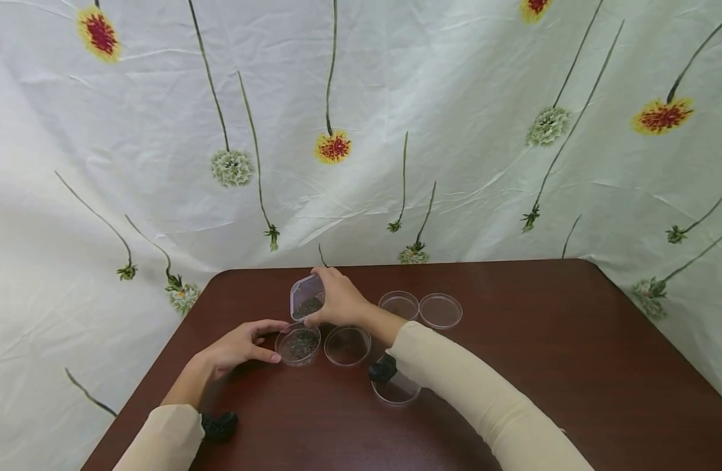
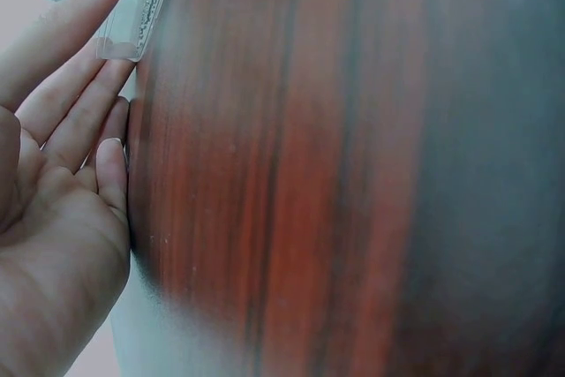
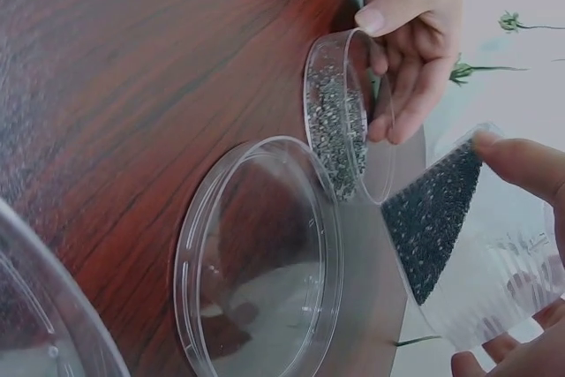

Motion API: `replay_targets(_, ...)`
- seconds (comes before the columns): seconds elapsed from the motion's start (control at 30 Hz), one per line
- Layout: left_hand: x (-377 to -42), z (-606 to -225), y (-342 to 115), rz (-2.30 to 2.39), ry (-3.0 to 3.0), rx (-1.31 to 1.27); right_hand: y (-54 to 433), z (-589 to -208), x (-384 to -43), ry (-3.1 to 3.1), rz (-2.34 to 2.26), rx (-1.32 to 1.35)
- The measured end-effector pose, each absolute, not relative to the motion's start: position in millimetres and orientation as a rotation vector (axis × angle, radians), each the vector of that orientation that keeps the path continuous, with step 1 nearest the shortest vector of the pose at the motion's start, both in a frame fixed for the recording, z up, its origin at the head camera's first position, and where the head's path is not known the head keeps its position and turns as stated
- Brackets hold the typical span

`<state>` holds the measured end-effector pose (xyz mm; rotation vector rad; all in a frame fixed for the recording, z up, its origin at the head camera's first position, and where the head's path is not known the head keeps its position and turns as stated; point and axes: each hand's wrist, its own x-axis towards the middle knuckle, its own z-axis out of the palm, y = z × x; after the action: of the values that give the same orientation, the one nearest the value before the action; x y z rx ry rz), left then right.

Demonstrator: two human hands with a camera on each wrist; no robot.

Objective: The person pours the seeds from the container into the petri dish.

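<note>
My right hand (image 1: 343, 302) grips a clear plastic tub (image 1: 300, 288) by its sides, thumb on one edge and fingers on the opposite side. Dark, fine grains (image 3: 434, 227) lie heaped in one corner of the tilted tub, which leans over the leftmost petri dish (image 1: 298, 361). A layer of mixed dark and pale grains (image 3: 331, 125) covers that dish's bottom. At the dish's left side, my left hand (image 1: 237, 350) holds it between thumb and fingers, the thumb at the rim. In the left wrist view only a corner of the dish (image 2: 124, 41) shows.
A clear petri dish (image 1: 347, 362) stands right beside the grain-filled one. Two more dishes (image 1: 398, 293) (image 1: 440, 326) sit side by side farther back. Another dish (image 1: 396, 401) is partly hidden under my right sleeve. The brown table (image 1: 543, 366) ends at a flowered cloth (image 1: 455, 131).
</note>
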<state>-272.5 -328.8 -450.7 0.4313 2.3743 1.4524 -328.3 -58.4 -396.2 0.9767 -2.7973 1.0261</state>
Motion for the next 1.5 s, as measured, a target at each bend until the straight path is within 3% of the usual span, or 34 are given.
replay_targets(0.53,-272,-451,-327,1.451,2.366,0.436,-53,-387,-323,-2.652,2.090,0.669)
replay_targets(0.9,-272,-452,-327,1.444,2.354,0.469,-47,-376,-321,-2.686,2.066,0.813)
replay_targets(1.5,-273,-454,-330,1.450,2.370,0.397,-17,-352,-325,-2.699,2.028,0.813)
